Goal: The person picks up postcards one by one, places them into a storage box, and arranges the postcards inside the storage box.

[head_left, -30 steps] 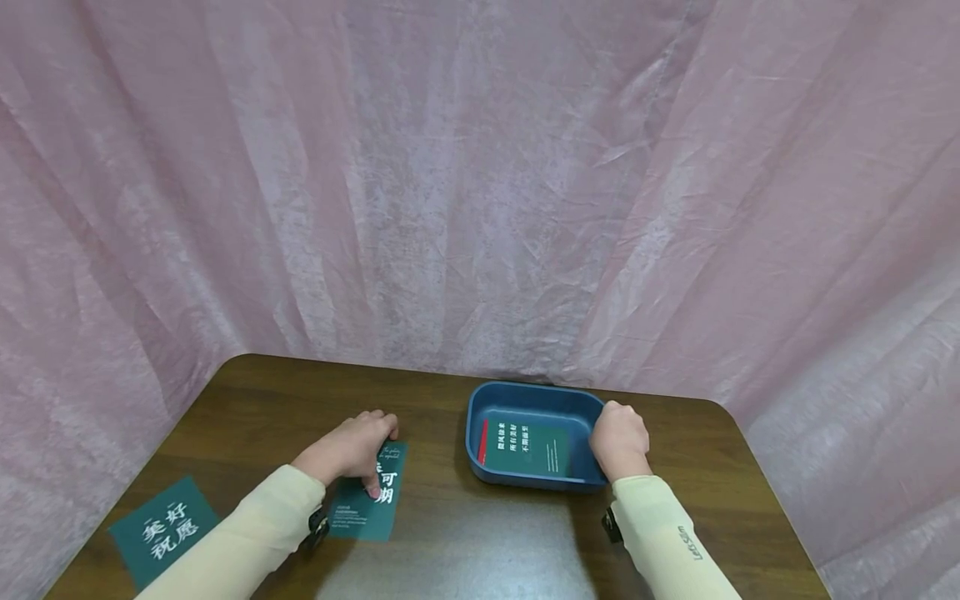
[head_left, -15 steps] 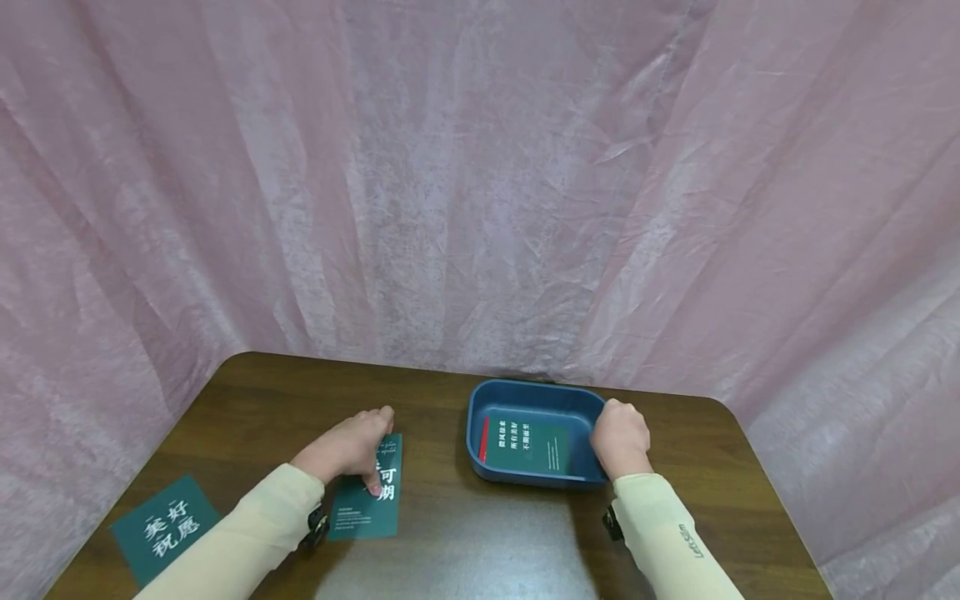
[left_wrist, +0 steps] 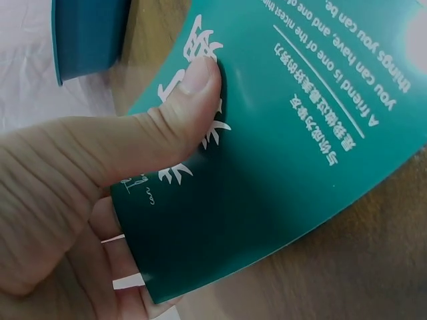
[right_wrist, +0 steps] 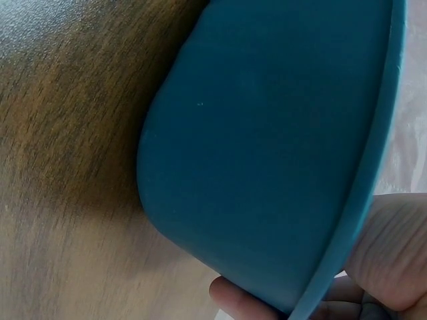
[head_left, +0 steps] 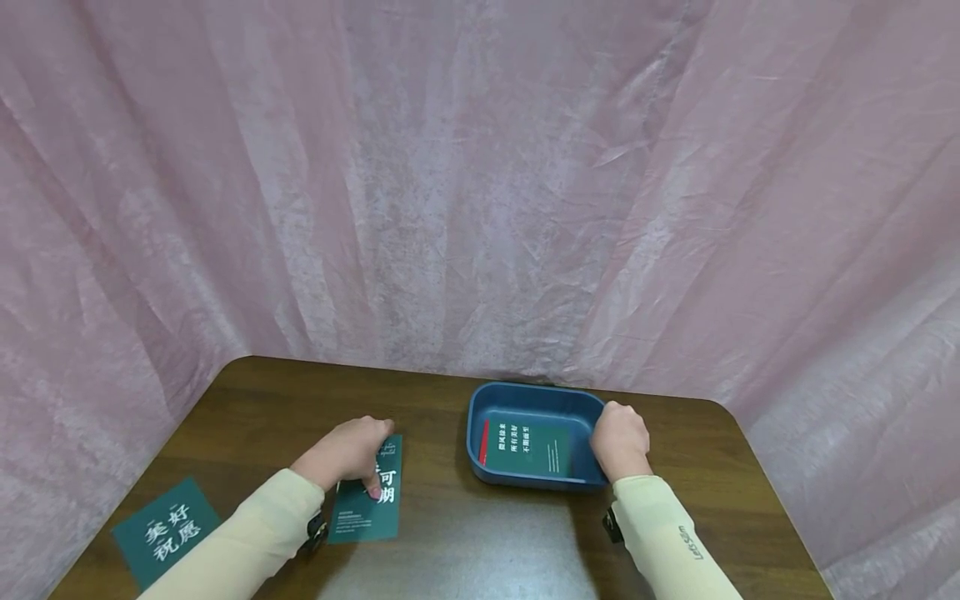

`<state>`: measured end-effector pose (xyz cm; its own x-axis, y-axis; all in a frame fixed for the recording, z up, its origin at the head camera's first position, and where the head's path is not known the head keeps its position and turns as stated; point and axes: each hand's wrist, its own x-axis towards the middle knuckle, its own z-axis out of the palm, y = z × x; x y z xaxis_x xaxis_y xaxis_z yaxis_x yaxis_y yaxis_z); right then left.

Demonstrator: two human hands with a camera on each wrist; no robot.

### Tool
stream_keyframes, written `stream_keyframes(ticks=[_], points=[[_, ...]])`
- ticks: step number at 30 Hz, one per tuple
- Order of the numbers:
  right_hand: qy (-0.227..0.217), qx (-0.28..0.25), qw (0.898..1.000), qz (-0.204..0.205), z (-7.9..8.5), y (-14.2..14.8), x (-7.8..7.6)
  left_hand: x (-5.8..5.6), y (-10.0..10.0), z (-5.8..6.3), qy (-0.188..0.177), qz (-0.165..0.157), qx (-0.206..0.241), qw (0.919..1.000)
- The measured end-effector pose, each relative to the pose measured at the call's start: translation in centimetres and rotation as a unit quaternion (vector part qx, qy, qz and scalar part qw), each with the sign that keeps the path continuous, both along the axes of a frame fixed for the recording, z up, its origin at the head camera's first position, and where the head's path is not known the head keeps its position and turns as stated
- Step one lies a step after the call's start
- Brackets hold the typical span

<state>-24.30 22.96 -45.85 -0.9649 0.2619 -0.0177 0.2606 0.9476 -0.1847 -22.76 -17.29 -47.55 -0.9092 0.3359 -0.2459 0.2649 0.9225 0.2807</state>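
Observation:
My left hand [head_left: 351, 450] pinches a dark green card [head_left: 367, 521] with white lettering. In the left wrist view the thumb [left_wrist: 197, 77] lies across the face of the card and the other fingers are behind its edge; the card bows slightly. My right hand [head_left: 621, 440] grips the right end of a blue rectangular plastic tub [head_left: 487, 479]. Seen from the right wrist, fingertips [right_wrist: 243, 300] touch the outside of the tub below its rim [right_wrist: 383, 147]. Inside the tub lies another green card [head_left: 536, 450], with a red strip [head_left: 483, 442] at its left edge.
A third green card [head_left: 167, 533] with white characters lies at the table's left, partly covered by the left sleeve [head_left: 247, 533]. The brown wooden table [head_left: 465, 550] ends at a pink curtain [head_left: 480, 183] behind it.
The card in my left hand has turned slightly, its far end shifting a little left and its near end a little right. The right hand and the tub hold their place.

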Motion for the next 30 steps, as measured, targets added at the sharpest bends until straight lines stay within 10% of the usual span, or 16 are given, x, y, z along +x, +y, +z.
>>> stream_keyframes(ticks=[16,30], points=[[-0.007,-0.001,1.0,0.002,0.1,-0.1,0.1,0.0,-1.6,2.2,0.053,-0.02,-0.055,0.9969],[0.005,-0.001,1.0,0.001,0.1,-0.1,0.2,-1.4,-3.3,5.1,0.032,0.023,0.013,0.9992]])
